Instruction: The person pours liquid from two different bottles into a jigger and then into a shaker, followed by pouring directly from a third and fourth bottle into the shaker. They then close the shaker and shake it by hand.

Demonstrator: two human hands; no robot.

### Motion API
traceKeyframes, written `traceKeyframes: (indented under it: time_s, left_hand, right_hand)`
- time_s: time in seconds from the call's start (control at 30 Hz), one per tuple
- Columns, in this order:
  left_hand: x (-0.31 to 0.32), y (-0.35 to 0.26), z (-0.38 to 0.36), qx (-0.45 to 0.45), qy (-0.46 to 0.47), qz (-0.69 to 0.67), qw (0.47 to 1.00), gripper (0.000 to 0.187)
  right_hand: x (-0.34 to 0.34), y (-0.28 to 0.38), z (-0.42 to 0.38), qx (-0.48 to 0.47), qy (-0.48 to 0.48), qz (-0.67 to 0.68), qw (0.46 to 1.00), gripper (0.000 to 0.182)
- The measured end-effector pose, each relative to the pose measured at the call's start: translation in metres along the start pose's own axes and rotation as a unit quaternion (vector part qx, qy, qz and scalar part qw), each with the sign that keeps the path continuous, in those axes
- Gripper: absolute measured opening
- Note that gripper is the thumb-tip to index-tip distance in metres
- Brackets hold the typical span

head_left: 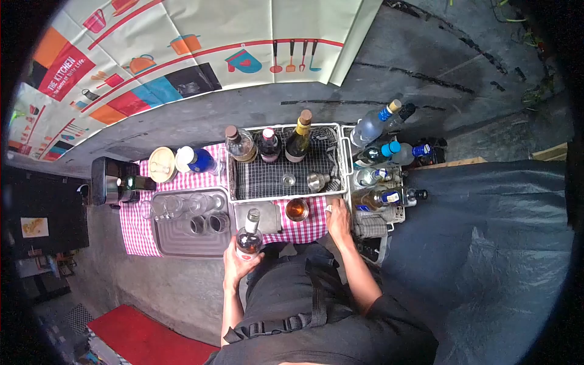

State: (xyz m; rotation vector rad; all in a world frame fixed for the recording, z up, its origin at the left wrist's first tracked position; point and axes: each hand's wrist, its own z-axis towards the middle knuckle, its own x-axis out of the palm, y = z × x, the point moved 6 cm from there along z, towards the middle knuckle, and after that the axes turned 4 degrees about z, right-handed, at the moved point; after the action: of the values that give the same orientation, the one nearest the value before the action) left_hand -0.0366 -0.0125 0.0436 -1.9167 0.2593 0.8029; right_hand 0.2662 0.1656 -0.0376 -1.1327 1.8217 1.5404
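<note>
My left hand (238, 265) is wrapped around the lower part of a dark bottle (249, 238) with a pale label and a light-coloured neck. The bottle stands nearly upright in front of my body, at the table's near edge. My right hand (339, 222) is closed at the front right of the table. A small whitish thing shows at its fingers, too small to name. To the left of that hand, a glass (297, 210) of amber liquid rests on the pink checked cloth (311, 228). A folded grey cloth (266, 217) lies between the glass and the tray.
Behind the glass, a white wire basket (286, 198) holds several bottles, a small glass and a metal shaker (317, 182). A grey tray (182, 243) with several glasses is at left. A rack of bottles (380, 198) stands at right. A wall rises behind.
</note>
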Motion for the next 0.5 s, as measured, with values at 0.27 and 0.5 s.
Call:
traceKeyframes:
  time_s: [0.27, 0.5]
  left_hand:
    - [-0.006, -0.019, 0.009, 0.024, 0.038, -0.018, 0.999, 0.066]
    - [-0.009, -0.012, 0.007, 0.064, 0.053, -0.004, 0.997, 0.069]
  right_hand:
    - [0.030, -0.027, 0.007, 0.001, -0.042, -0.042, 0.998, 0.022]
    - [-0.020, 0.027, -0.029, -0.006, -0.025, 0.289, 0.957, 0.031]
